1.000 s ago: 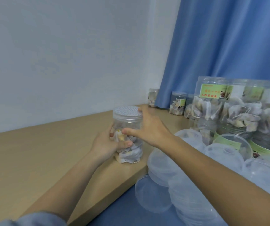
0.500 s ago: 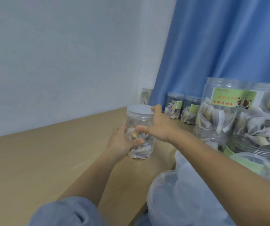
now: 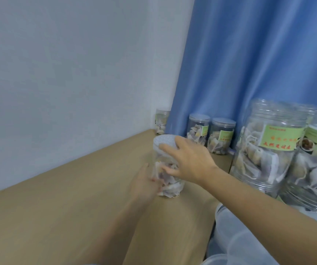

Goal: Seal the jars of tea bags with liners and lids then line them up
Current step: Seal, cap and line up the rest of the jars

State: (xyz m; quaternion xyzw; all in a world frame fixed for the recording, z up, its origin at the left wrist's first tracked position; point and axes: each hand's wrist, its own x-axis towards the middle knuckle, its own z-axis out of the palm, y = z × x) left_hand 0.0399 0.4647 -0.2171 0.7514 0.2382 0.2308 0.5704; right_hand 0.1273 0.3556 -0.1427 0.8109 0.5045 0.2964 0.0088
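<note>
Our left hand (image 3: 144, 183) cups the jar's (image 3: 170, 180) lower side on the bench (image 3: 67, 207); our right hand (image 3: 189, 161) grips its white lid (image 3: 163, 143). Three capped jars (image 3: 221, 138) line the blue curtain (image 3: 259, 64) behind.

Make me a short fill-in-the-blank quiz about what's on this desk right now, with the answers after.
1. The right hand grips the clear plastic jar of tea bags near its white ____.
2. That jar stands on a light ____ tabletop.
3. The lidded jars lined up at the back stand against a ____ curtain.
4. The left hand rests on the jar's ____ half.

Answers: lid; wooden; blue; lower
</note>
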